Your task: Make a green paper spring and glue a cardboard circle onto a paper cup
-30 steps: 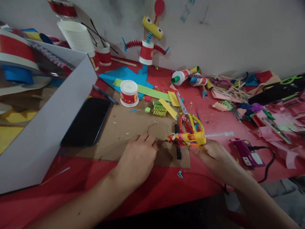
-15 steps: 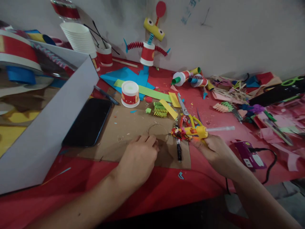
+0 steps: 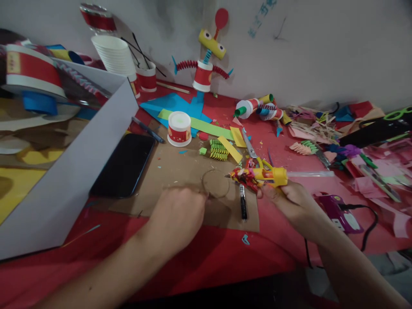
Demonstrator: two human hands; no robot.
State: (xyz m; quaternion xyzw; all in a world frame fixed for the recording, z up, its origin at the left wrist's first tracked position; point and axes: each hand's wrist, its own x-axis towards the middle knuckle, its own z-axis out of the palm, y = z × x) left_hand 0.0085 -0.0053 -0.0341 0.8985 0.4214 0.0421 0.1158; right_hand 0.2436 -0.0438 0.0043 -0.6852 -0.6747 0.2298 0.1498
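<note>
My right hand [image 3: 296, 199] grips a yellow glue gun [image 3: 262, 175], with a clear glue stick [image 3: 310, 174] poking out of its back. The gun's nozzle points left, and reddish bits are stuck around its front. My left hand [image 3: 178, 214] rests knuckles up on the brown cardboard sheet [image 3: 180, 171], its fingers curled under; whatever they may hold is hidden. Between the hands, a thin round outline [image 3: 216, 184] shows on the cardboard. Below the gun lies a black marker [image 3: 243, 204]. Behind are a red-and-white paper cup [image 3: 179, 128], upside down, and a green-yellow folded paper strip [image 3: 219, 150].
A phone [image 3: 124, 165] lies beside a white box wall [image 3: 96, 159] on the left. Scissors [image 3: 249, 145] lie behind the glue gun. A paper-cup figure [image 3: 203, 76] stands by the wall. Paper scraps [image 3: 376, 184] and a purple socket block [image 3: 341, 214] with a cable are at right.
The glue gun has turned more level, with its nozzle further left over the cardboard. My left hand has drawn slightly left and its fingers are curled tighter. The view has shifted a little.
</note>
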